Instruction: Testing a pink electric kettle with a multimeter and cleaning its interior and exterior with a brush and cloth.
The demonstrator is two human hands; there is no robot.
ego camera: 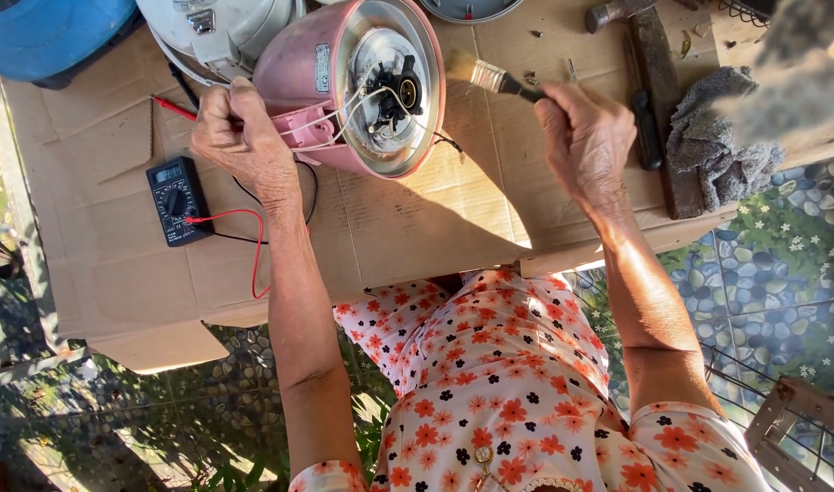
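We see the pink cooker body (307, 73) lying tipped on the cardboard sheet (417, 210), its open base showing white wires (344, 114) and a black part (400, 91) inside; our left hand (239, 137) is closed on its rim at 9 o'clock; our right hand (585, 137), at 3 o'clock, grips a paintbrush (490, 77), bristles near the rim; a black multimeter (175, 200) lies at 8 o'clock.

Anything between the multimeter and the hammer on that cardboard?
Head view: left hand gripping the tipped pink cooker body, then right hand with the paintbrush, between multimeter and hammer.
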